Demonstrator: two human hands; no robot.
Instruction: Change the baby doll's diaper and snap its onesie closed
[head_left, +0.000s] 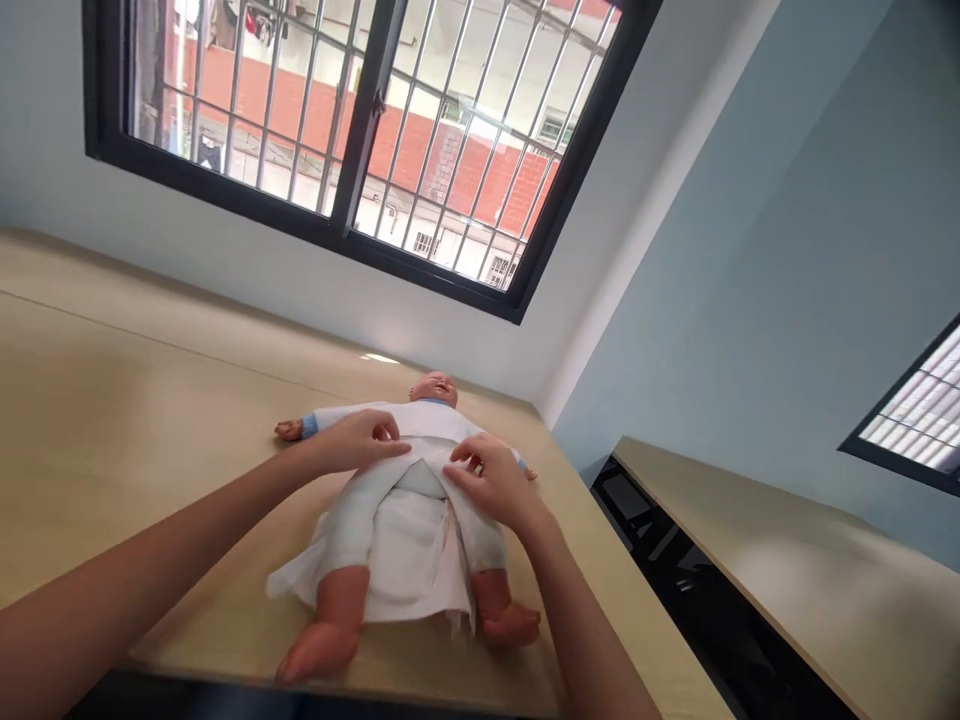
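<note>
A baby doll (433,388) lies on its back on a light wooden table (187,420), its head away from me and its bare feet toward me. It wears a white outfit (349,525) with blue cuffs and collar. White cloth (409,560) spreads under and between its legs. My left hand (373,440) rests at the doll's waist with curled fingers on the white clothing. On the other side of the waist, my right hand (486,475) touches the clothing, thumb and fingers bent. Whether either hand pinches the fabric is too small to tell.
Behind the table is a white wall with a dark-framed, barred window (345,150). Another wooden table (787,550) stands at the right, across a dark gap. Part of a second window (919,410) shows at the right edge.
</note>
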